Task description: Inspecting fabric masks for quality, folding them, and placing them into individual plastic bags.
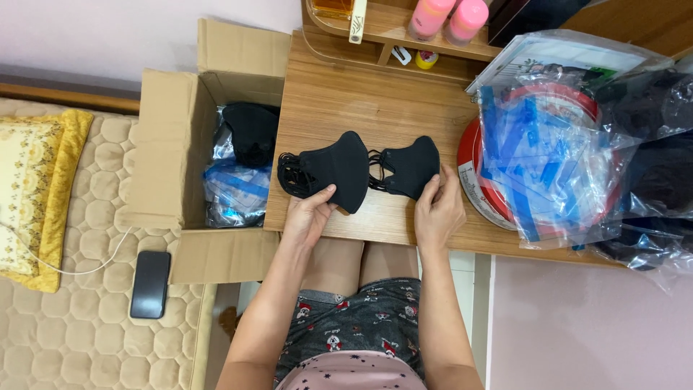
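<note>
Two black face masks lie flat on the wooden desk [346, 101], side by side near its front edge. The larger stack of masks [336, 172] sits to the left, its ear loops bunched at its left end. The smaller mask [413, 166] sits just beside it to the right, the loops of both meeting in the gap between them.

The left hand [309, 217] grips the lower edge of the larger stack, thumb on top and fingers curled beneath. The right hand [437, 211] pinches the lower right edge of the smaller mask, fingers narrow and pressed on the fabric.

To the left of the desk, touching its side, stands an open cardboard box [173, 144] holding more black masks and clear plastic bags with blue strips. To the right on the desk lies a pile of clear zip bags [548, 159] over a round red-rimmed tin [469, 155], with bagged dark items beyond. Two pink bottles [447, 18] stand on the shelf at the rear.

A black phone [150, 284] lies on the quilted bed [72, 332], near a yellow pillow [36, 195].
</note>
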